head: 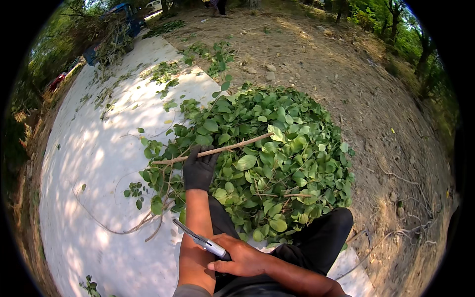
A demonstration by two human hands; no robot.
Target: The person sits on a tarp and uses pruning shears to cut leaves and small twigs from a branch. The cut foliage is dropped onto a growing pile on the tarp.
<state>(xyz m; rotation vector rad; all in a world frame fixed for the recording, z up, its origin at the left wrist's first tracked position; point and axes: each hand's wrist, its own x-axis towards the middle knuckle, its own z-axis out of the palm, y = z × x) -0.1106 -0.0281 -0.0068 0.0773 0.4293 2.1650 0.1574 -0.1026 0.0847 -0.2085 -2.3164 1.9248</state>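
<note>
My left hand (199, 169), in a black glove, is closed around a bare woody stick (241, 144) that slants up to the right over a big heap of leafy green branches (274, 159). Bare and close to my body, my right hand (239, 256) grips a silver hand tool with a dark handle end (213, 248), perhaps pruning shears; its narrow tip points up to the left, across my left forearm. The heap lies in front of my knees, partly on the pale pavement (100, 159).
Bare earth (382, 130) with stones (270, 76) and thin roots borders the pavement on the right. A long curved twig (126, 232) lies left of the heap. Farther off stand a blue truck (128, 18) beside cut branches (111, 42) and a partly visible person (220, 6).
</note>
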